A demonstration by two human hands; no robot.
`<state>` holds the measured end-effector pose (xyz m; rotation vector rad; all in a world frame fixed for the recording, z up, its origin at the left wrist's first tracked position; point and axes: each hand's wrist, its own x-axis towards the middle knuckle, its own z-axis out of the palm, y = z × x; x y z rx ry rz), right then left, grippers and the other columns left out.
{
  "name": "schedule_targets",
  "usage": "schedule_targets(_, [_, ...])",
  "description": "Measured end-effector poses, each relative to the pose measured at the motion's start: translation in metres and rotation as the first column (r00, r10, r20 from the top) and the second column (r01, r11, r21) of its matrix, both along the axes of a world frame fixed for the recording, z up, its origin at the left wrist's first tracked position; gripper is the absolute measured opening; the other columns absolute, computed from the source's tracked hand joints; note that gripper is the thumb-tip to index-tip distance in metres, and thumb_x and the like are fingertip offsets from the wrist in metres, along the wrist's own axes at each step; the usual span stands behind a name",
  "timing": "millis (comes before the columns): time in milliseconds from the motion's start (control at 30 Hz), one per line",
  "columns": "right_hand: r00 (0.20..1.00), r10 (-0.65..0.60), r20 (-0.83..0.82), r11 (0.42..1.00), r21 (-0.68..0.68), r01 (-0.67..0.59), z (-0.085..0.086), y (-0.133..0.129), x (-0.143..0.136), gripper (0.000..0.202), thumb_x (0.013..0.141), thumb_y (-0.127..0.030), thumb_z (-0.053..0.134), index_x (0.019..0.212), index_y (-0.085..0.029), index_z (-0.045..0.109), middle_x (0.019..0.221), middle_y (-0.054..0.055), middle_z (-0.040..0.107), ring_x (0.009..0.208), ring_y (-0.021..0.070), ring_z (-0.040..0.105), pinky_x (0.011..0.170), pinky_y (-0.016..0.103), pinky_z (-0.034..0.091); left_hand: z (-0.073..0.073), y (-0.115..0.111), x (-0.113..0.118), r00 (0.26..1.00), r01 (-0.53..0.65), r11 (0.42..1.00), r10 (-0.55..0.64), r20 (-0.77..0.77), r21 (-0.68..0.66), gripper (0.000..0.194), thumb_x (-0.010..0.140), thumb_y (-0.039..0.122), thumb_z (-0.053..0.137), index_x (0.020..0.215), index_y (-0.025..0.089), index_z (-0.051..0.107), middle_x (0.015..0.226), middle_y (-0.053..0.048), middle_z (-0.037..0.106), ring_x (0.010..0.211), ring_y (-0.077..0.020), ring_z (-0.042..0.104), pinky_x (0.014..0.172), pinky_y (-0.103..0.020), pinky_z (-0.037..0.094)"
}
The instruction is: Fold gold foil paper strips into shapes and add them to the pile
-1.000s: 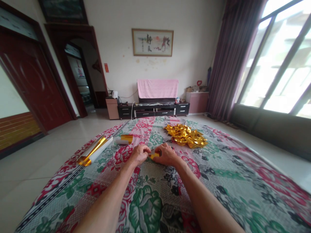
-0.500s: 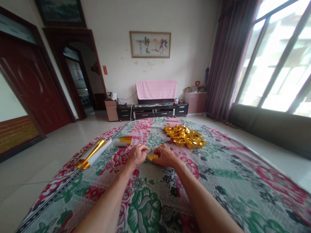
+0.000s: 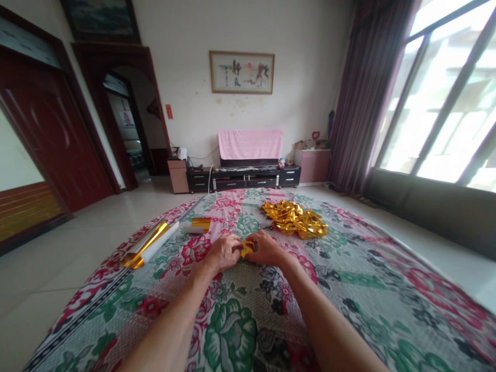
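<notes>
Both hands meet over the middle of the flowered tablecloth [image 3: 232,330]. Between them is a small piece of gold foil paper [image 3: 247,249], partly covered by the fingers. My left hand [image 3: 225,251] pinches its left side, and my right hand [image 3: 266,248] grips its right side. Beyond my right hand lies a heap of folded gold foil pieces [image 3: 294,219]. To the left of my left hand rests a short curled sheet of gold and white paper [image 3: 197,226]. Farther left lies a larger loose roll of the same paper [image 3: 151,244].
The round table's edge curves behind the foil heap. Across the floor stands a low black cabinet [image 3: 232,181] with a pink cloth [image 3: 251,144] over something above it. A purple curtain [image 3: 360,98] hangs by the window at the right.
My left hand has moved right, closer to my right hand, and its fingers now close on the gold foil piece. The piece looks more folded, with more gold showing.
</notes>
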<state>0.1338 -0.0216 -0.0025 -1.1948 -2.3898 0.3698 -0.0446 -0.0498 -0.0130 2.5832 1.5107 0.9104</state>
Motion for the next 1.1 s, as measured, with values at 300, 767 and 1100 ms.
schedule_targets(300, [0.997,-0.050,0.063,0.998,0.031,0.048,0.006,-0.009,-0.003,0.041,0.067,-0.045,0.060,0.103,-0.027,0.062,0.096,0.006,0.053,0.089,0.0201,0.052,0.073,0.028,0.038,0.002,0.002,0.001,0.998,-0.053,0.998,0.052,0.022,0.040,0.016,0.074,0.024,0.061,0.087,0.020,0.069,0.090,-0.004,0.065,0.089,-0.0182,0.058,0.086,-0.032,0.043])
schedule_targets(767, [0.994,-0.060,0.088,0.995,0.084,0.052,0.010,-0.005,-0.002,0.017,0.073,-0.027,0.055,0.083,-0.021,0.067,0.079,0.004,0.061,0.082,0.0169,0.054,0.070,0.023,0.037,0.000,0.000,0.002,0.996,0.039,0.999,-0.040,0.076,0.016,0.019,0.073,0.013,0.054,0.078,0.020,0.071,0.089,-0.004,0.067,0.085,-0.0153,0.060,0.083,-0.027,0.046])
schedule_targets(1100, [0.983,-0.140,0.117,0.986,0.107,0.128,0.007,-0.003,-0.002,0.018,0.071,-0.030,0.057,0.082,-0.020,0.068,0.075,0.004,0.060,0.078,0.0164,0.055,0.065,0.022,0.036,-0.004,0.005,0.003,0.993,0.064,0.997,-0.067,0.097,0.031,0.019,0.075,0.013,0.052,0.074,0.019,0.071,0.087,-0.004,0.067,0.081,-0.0142,0.060,0.079,-0.026,0.047])
